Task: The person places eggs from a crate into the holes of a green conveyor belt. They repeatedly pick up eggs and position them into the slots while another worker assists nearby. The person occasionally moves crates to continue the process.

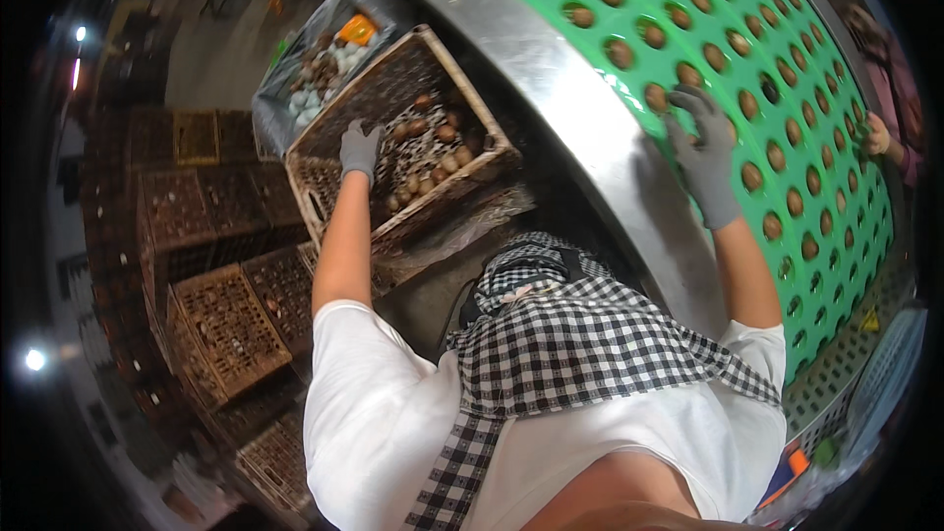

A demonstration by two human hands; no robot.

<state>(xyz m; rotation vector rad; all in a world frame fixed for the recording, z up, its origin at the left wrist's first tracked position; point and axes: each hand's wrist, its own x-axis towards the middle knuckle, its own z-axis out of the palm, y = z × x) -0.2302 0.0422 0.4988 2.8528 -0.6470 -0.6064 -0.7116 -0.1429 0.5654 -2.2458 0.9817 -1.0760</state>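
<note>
Inside a worn, dirty plastic crate (457, 74), my left hand (360, 151) in a grey glove hovers near the left wall, thumb and fingers apart. Several brown eggs (446, 133) lie on the crate's perforated floor, mostly towards the right and near sides. My right hand (700, 151), also gloved in grey, is over a green perforated conveyor (708, 96). Its fingers are spread and bent close to a brown egg (656, 97) seated in one of the holes. No held thing shows in either hand, though both palms are hidden.
A smooth metal ledge (546, 66) separates crate and conveyor. Beyond the crate, a grey plastic bag (276, 114) holds pale eggs and brown pieces. Stacked crates (228, 332) stand at left. Another person's hand (876, 134) is at the conveyor's far side. Lower holes (815, 282) show dark gaps.
</note>
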